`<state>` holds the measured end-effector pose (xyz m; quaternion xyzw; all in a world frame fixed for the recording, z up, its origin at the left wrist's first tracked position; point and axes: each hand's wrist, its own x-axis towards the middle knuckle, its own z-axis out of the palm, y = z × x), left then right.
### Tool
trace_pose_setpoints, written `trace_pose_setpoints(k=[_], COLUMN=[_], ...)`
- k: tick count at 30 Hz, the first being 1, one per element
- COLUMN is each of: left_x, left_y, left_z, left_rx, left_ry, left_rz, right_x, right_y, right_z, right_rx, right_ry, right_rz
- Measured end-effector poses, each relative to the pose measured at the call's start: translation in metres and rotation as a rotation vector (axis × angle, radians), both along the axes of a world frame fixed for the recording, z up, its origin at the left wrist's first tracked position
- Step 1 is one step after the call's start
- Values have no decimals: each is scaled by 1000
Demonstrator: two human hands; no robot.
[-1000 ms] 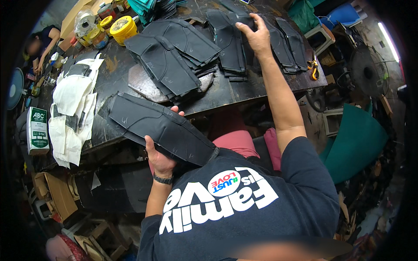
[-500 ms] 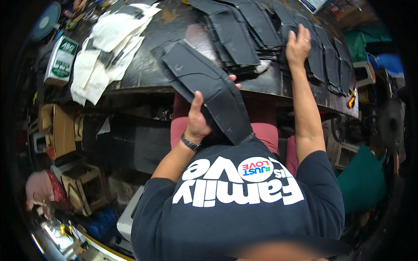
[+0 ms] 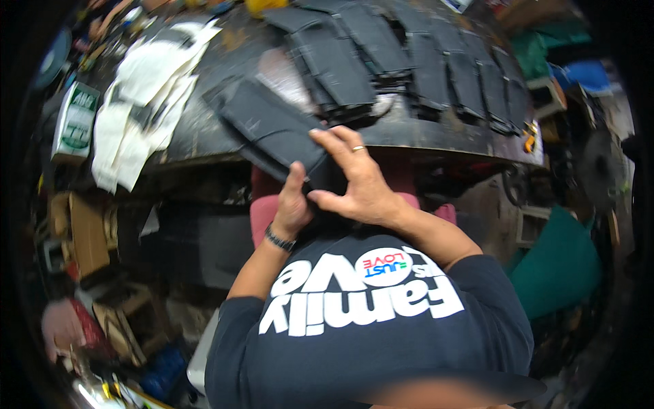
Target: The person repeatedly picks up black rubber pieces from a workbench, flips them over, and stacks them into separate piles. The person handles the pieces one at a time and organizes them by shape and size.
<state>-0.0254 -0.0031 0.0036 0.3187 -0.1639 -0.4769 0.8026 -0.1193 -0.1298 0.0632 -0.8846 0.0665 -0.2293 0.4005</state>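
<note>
1. The black bundle (image 3: 262,123) sits above the lap, its far end overlapping the desk (image 3: 443,135) in view.
2. Left hand (image 3: 293,208): grip clamped on the bundle's left edge; a firm thumb should stop layers slipping.
3. Right hand (image 3: 357,180): thumb and fingers spread over it; whether they pinch, I cannot tell.
4. Even, light pressure would best avoid creases.

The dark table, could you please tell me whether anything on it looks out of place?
The white pieces lie in a loose, uneven heap at the left, their lower ends jutting past the near edge of the table, which looks untidy beside the stacked black panels. I see no spill, though blur hides fine detail.
</note>
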Motion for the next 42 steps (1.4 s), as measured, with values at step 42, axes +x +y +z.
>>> trace_pose_setpoints(k=[42], left_x=[-11], left_y=[-25], left_z=[18], left_rx=[-90], left_ry=[-37], left_rz=[82], right_x=[-23], right_y=[-19], right_z=[-18], right_rx=[-72], right_ry=[-94], right_rz=[125])
